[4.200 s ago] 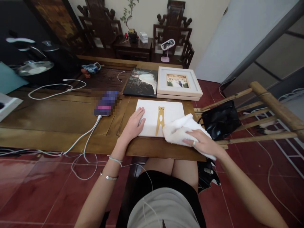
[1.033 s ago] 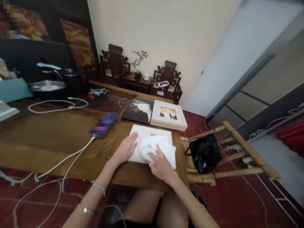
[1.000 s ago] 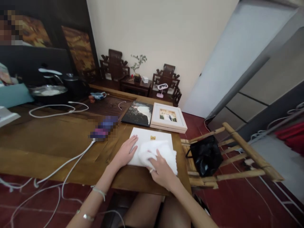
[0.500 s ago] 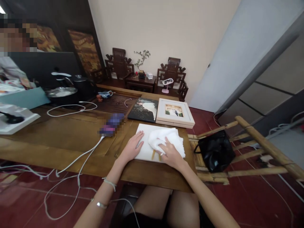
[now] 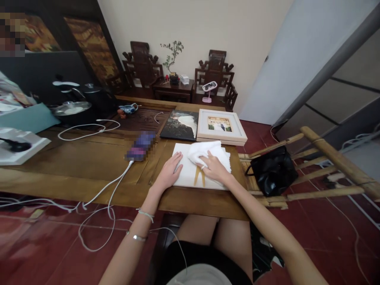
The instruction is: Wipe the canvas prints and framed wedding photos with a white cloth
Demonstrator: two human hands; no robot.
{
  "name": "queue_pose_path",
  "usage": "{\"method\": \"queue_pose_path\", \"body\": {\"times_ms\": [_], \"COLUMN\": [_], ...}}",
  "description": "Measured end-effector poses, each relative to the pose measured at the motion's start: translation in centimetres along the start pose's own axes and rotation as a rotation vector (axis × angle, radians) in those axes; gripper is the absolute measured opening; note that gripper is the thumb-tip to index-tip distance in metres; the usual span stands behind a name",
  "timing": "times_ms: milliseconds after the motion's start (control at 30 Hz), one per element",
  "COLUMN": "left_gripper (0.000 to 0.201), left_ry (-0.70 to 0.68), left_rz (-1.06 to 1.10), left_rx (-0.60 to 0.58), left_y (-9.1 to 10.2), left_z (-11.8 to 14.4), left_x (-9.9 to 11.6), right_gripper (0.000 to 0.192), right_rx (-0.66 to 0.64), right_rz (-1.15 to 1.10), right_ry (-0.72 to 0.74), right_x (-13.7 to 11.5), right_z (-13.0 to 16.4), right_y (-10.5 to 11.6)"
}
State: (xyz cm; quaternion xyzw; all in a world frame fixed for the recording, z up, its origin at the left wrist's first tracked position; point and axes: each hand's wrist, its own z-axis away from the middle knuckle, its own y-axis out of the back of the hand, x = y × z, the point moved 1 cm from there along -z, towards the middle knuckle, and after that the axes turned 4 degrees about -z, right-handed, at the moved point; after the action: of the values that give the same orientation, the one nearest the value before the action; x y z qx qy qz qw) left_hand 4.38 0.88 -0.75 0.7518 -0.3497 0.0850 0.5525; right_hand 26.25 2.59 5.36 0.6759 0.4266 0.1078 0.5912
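Note:
A white flat board (image 5: 187,176) with a tan stand piece (image 5: 199,179) on it lies at the near right corner of the wooden table (image 5: 89,162). My left hand (image 5: 170,172) rests flat on the board's left edge, fingers spread. My right hand (image 5: 213,168) presses a white cloth (image 5: 209,152) onto the board's far right part. The cloth covers most of the stand piece; only its lower legs show.
Behind the board lie a dark photo canvas (image 5: 179,125) and a white framed photo (image 5: 220,126). A phone (image 5: 139,145) with a white cable (image 5: 103,190) lies to the left. A black bag (image 5: 273,171) sits on a bamboo rack (image 5: 326,166) at the right. Pots (image 5: 73,107) stand far left.
My right hand has slid the cloth over the board, from its near edge toward its far right part, uncovering the stand piece's legs. My left hand stays on the board's left edge.

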Motion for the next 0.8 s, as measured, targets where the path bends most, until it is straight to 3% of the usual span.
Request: {"method": "queue_pose_path", "body": {"times_ms": [133, 300, 400, 500, 633, 800], "left_gripper": [0.048, 0.049, 0.048, 0.047, 0.046, 0.046], "left_ry": [0.004, 0.012, 0.004, -0.004, -0.010, -0.023], "left_rz": [0.000, -0.017, -0.005, 0.003, 0.005, 0.001], "left_rx": [-0.006, -0.026, -0.011, 0.012, 0.013, 0.011], "left_y": [0.1, 0.1, 0.0, -0.2, -0.2, -0.2], "left_z": [-0.1, -0.1, -0.1, 0.0, 0.0, 0.0], "left_x": [0.0, -0.1, -0.3, -0.5, -0.6, -0.7], "right_gripper": [0.033, 0.034, 0.029, 0.029, 0.030, 0.033], "right_rx": [-0.025, -0.117, -0.128, -0.100, -0.041, -0.128], "right_rz": [-0.008, -0.058, -0.040, 0.007, 0.057, 0.113], "right_ry": [0.050, 0.080, 0.027, -0.023, 0.020, 0.111], "right_x": [-2.9, -6.5, -5.7, -3.1, -0.8, -3.3], "right_z": [2.5, 5.9, 4.4, 1.1, -2.1, 0.6], "right_y": [-0.8, 0.1, 0.6, 0.4, -0.4, -1.1]}}
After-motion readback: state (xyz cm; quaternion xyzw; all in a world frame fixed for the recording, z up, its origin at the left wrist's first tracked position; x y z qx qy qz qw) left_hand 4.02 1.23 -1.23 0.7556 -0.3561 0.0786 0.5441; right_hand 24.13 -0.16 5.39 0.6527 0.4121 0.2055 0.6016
